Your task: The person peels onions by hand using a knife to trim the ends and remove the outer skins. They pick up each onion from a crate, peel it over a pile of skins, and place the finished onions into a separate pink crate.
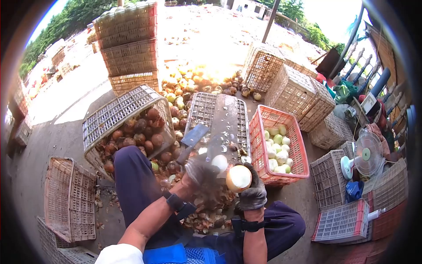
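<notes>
Pointing forward-right, long axis diagonal: 1 cleaver [194, 135]. Right hand [253, 193]: curled round 1 onion [239, 177]. Left hand [200, 170]: blurred, finger grip cannot be told.

I see a red crate [300, 170] full of pale green and white onions [278, 152]. Just left of it, the right hand [252, 196] has a dark grey glove, and its onion [240, 177] is white with a tan edge. Far left of it, red-brown onions [140, 126] sit in a grey crate [115, 115] with a little-squares pattern. Right of it, the fan [366, 154] is green in the middle.
</notes>
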{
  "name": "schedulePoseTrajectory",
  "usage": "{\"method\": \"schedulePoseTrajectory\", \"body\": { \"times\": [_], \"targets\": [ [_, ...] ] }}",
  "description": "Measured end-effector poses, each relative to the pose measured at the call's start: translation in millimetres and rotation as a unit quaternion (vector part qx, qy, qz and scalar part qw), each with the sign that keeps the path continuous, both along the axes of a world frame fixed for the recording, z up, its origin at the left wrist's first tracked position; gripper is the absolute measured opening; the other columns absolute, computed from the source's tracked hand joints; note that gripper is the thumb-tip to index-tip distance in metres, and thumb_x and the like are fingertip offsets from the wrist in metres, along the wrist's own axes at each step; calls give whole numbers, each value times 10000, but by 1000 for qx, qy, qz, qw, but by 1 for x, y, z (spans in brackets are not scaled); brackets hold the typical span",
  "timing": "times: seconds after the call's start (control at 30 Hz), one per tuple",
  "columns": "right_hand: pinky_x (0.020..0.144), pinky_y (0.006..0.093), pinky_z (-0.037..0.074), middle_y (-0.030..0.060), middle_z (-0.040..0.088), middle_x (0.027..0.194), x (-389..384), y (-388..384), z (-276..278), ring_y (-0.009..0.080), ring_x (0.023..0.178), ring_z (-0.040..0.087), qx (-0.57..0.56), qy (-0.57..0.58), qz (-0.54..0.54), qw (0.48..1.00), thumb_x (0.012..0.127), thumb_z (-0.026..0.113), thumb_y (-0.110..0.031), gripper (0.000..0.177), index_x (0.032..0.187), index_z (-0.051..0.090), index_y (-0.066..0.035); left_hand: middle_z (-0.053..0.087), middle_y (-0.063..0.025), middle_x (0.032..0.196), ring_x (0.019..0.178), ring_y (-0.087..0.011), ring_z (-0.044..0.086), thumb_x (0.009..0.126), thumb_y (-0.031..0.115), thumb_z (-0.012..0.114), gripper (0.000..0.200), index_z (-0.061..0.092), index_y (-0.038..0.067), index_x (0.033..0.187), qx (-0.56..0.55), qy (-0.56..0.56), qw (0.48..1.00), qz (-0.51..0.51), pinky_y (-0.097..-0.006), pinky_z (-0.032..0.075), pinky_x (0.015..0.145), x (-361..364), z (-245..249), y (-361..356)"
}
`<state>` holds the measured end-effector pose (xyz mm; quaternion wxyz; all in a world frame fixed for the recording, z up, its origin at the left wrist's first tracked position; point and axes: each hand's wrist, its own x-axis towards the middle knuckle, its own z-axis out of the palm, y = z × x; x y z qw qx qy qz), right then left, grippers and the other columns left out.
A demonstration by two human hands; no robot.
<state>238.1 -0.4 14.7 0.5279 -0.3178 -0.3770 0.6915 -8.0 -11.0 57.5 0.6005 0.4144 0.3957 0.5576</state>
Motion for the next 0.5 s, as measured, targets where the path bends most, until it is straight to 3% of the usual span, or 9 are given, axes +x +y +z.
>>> {"method": "schedulePoseTrajectory", "body": {
  "times": [0.03, 0.1, 0.17, 0.27, 0.4, 0.43, 0.5],
  "targets": [
    [987, 415, 454, 165, 547, 1279, 1, 0, 1, 308, 1164, 535, 1, 1, -4, 1000, 502, 713, -5, 889, 1351, 451, 27, 644, -50, 779, 650, -131, 618, 800, 35, 683, 106, 649, 15, 898, -51, -45, 997, 21, -259, 518, 579, -2, 4, 1],
    [984, 411, 458, 160, 548, 1281, 5, -2, 3, 304, 1165, 536, 0, 5, -13, 1000, 495, 716, 6, 898, 1353, 451, 22, 627, -39, 804, 642, -123, 607, 783, 17, 685, 135, 637, 22, 909, 38, 37, 997, 60, -256, 513, 583, -12, 4, 1],
    [981, 407, 462, 155, 548, 1283, 9, -4, 7, 300, 1165, 537, 1, 11, -20, 1000, 489, 718, 16, 907, 1356, 451, 17, 590, -27, 834, 628, -115, 587, 746, 1, 700, 233, 609, 33, 958, -48, -69, 994, 74, -241, 496, 570, -21, 10, 0],
    [977, 401, 468, 148, 548, 1285, 10, -6, 21, 294, 1166, 539, 16, 16, -23, 999, 479, 723, 32, 922, 1359, 452, 10, 586, -27, 802, 619, -113, 585, 731, 19, 725, 304, 579, 24, 998, 48, 102, 982, 152, -235, 483, 520, -14, 10, 2],
    [971, 393, 475, 138, 548, 1288, -4, -9, 47, 286, 1167, 541, 55, 12, -9, 998, 465, 728, 53, 941, 1364, 453, 0, 640, -45, 864, 714, -112, 601, 761, 104, 760, 357, 619, -26, 1062, -141, -4, 990, 26, -242, 501, 554, 7, 11, -18],
    [969, 391, 477, 136, 548, 1289, -10, -11, 54, 284, 1167, 541, 67, 4, -4, 998, 462, 729, 58, 946, 1365, 453, -3, 655, -68, 911, 730, -123, 620, 760, 122, 772, 415, 609, -46, 1103, -121, -93, 988, -22, -249, 523, 590, 14, 26, -22],
    [966, 387, 481, 131, 549, 1291, -22, -14, 64, 280, 1168, 542, 99, -14, 2, 995, 456, 732, 68, 957, 1368, 453, -8, 659, -74, 939, 758, -122, 628, 760, 109, 763, 426, 605, -46, 1124, -73, -46, 995, -50, -254, 533, 628, 22, 29, -21]
  ]
}}
